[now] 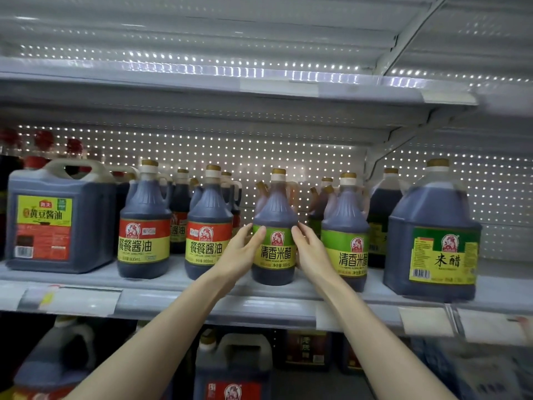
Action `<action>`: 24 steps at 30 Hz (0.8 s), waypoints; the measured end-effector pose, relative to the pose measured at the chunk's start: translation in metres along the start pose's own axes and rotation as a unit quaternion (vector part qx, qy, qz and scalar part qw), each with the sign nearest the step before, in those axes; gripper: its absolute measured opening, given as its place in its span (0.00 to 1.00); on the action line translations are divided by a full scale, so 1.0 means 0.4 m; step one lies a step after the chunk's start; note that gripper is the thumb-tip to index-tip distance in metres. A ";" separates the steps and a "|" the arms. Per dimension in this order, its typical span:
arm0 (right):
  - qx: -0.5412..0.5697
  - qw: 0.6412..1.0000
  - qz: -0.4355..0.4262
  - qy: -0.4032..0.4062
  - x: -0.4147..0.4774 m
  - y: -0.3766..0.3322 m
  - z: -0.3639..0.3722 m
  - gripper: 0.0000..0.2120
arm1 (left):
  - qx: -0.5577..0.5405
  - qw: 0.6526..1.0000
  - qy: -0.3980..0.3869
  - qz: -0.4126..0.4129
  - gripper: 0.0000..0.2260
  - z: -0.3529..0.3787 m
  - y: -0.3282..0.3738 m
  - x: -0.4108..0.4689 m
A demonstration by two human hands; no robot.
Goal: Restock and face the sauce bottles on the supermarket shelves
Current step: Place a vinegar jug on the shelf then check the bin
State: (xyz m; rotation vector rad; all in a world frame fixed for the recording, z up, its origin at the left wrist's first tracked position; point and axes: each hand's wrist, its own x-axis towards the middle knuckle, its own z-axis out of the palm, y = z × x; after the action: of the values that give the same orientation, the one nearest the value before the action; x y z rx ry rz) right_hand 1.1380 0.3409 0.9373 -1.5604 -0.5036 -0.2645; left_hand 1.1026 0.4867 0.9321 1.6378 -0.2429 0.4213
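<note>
Both hands clasp the green-labelled vinegar bottle [274, 226] at its label, the left hand [242, 251] curled round its nine o'clock side and the right hand [311, 251] round its three o'clock side. It is filled with dark liquid up to the neck and stands upright on the shelf [173, 287], long axis vertical, gold cap at twelve o'clock, label facing straight out. A red-labelled soy bottle [209, 223] stands at its nine o'clock and a matching vinegar bottle [344, 235] at its three, both equally dark inside.

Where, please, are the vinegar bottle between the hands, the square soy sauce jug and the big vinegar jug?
held vinegar bottle [275, 210]: head view, dark shoulder above label.
square soy sauce jug [43, 214]: head view, yellow label.
big vinegar jug [432, 204]: head view, dark shoulder.
</note>
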 end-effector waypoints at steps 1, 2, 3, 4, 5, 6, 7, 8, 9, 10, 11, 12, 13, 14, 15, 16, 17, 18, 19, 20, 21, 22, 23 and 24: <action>-0.001 1.000 0.007 -0.002 -0.003 0.005 0.002 0.20 | -0.001 1.000 0.007 -0.005 0.25 -0.003 -0.005 -0.001; -0.012 1.000 0.010 -0.003 -0.006 0.008 0.005 0.20 | -0.004 1.000 0.011 -0.008 0.25 -0.005 -0.009 -0.002; -0.025 1.000 0.011 -0.009 -0.008 0.009 0.005 0.20 | -0.007 1.000 0.013 -0.008 0.24 -0.004 -0.011 -0.004; -0.033 0.999 0.012 -0.013 -0.009 0.009 0.007 0.20 | -0.009 1.000 0.012 -0.008 0.23 -0.002 -0.011 -0.005; -0.039 0.999 0.012 -0.014 -0.007 0.011 0.009 0.19 | -0.010 1.000 0.012 -0.008 0.22 -0.002 -0.012 -0.006; -0.047 0.999 0.012 -0.013 -0.007 0.013 0.010 0.18 | -0.011 1.000 0.012 -0.006 0.22 -0.001 -0.011 -0.007; -0.055 0.998 0.014 -0.013 -0.005 0.016 0.013 0.18 | -0.011 1.000 0.011 -0.005 0.22 -0.001 -0.010 -0.008; -0.061 0.998 0.017 -0.011 -0.002 0.021 0.014 0.18 | -0.011 1.000 0.010 -0.004 0.22 -0.002 -0.010 -0.009; -0.064 0.998 0.020 -0.008 -0.001 0.026 0.013 0.18 | -0.013 1.000 0.010 -0.003 0.22 -0.001 -0.009 -0.010; -0.066 0.998 0.024 -0.006 -0.001 0.030 0.012 0.19 | -0.015 1.000 0.010 -0.004 0.23 -0.001 -0.009 -0.011; -0.066 0.998 0.025 -0.002 -0.002 0.031 0.012 0.20 | -0.014 1.000 0.010 -0.004 0.23 -0.001 -0.009 -0.012; -0.066 0.998 0.025 0.002 -0.002 0.033 0.010 0.20 | -0.012 1.000 0.010 -0.003 0.23 -0.001 -0.008 -0.013; -0.066 0.998 0.023 0.004 -0.003 0.030 0.008 0.20 | -0.010 1.000 0.009 -0.002 0.22 -0.001 -0.008 -0.014; -0.066 0.998 0.024 0.006 -0.003 0.030 0.007 0.20 | -0.009 1.000 0.008 -0.001 0.22 -0.001 -0.009 -0.014; -0.062 0.998 0.026 0.008 -0.003 0.029 0.007 0.20 | -0.006 1.000 0.007 -0.002 0.23 -0.002 -0.010 -0.014; -0.058 0.998 0.028 0.009 -0.003 0.029 0.009 0.19 | -0.004 1.000 0.005 -0.005 0.23 -0.003 -0.011 -0.014; -0.058 0.998 0.028 0.011 -0.004 0.029 0.010 0.19 | -0.002 1.000 0.005 -0.007 0.23 -0.003 -0.011 -0.014; -0.060 0.998 0.027 0.014 -0.002 0.030 0.010 0.19 | -0.001 1.000 0.006 -0.008 0.24 -0.004 -0.011 -0.014; -0.061 0.998 0.026 0.016 0.000 0.033 0.011 0.19 | 0.001 1.000 0.006 -0.008 0.24 -0.004 -0.011 -0.013; -0.061 0.998 0.025 0.016 0.001 0.034 0.011 0.19 | 0.004 1.000 0.007 -0.007 0.24 -0.004 -0.011 -0.013; -0.063 0.998 0.023 0.016 0.003 0.036 0.009 0.19 | 0.008 1.000 0.008 -0.006 0.23 -0.003 -0.010 -0.015; -0.064 0.998 0.022 0.015 0.003 0.036 0.009 0.19 | 0.011 1.000 0.009 -0.006 0.23 -0.003 -0.010 -0.015; -0.065 0.998 0.023 0.014 0.003 0.035 0.008 0.20 | 0.013 1.000 0.011 -0.007 0.24 -0.003 -0.010 -0.015; -0.062 0.998 0.025 0.013 0.003 0.033 0.008 0.20 | 0.012 1.000 0.011 -0.008 0.23 -0.003 -0.011 -0.016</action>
State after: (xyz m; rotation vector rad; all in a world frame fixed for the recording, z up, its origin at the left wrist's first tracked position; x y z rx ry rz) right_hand 1.1447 0.3443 0.9258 -1.6849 -0.4339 -0.2822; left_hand 1.0984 0.4879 0.9258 1.6571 -0.2093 0.4316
